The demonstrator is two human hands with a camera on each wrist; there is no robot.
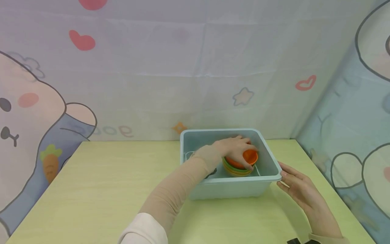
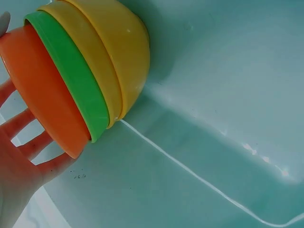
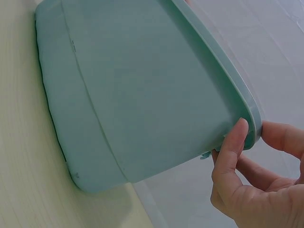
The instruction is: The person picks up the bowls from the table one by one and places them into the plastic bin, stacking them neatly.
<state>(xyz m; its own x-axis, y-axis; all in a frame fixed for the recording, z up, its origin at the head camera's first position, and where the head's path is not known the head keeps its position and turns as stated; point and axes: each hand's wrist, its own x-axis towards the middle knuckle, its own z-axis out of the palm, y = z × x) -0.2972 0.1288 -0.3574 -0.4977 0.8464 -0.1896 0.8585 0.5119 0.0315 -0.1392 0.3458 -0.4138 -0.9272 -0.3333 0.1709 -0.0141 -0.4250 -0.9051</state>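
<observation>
A stack of nested bowls sits inside a light blue-green plastic bin (image 1: 228, 188). An orange bowl (image 2: 45, 90) is uppermost, with a green bowl (image 2: 71, 76) and two yellow bowls (image 2: 123, 57) under it. From above, my left hand (image 1: 234, 149) reaches into the bin and grips the orange bowl, thumb on one side of its rim and fingers spread along the other. At the bin's near right corner, my right hand (image 1: 301, 189) pinches the rim (image 3: 225, 66) between thumb and fingers. The left forearm covers part of the bin's inside.
The bin stands on a pale yellow-green table (image 1: 106, 186), toward its back edge. Something small and black (image 1: 211, 173) lies in the bin beside the left forearm. A thin white line (image 2: 190, 175) runs along the bin floor. Printed cloth (image 1: 152, 67) hangs behind the table.
</observation>
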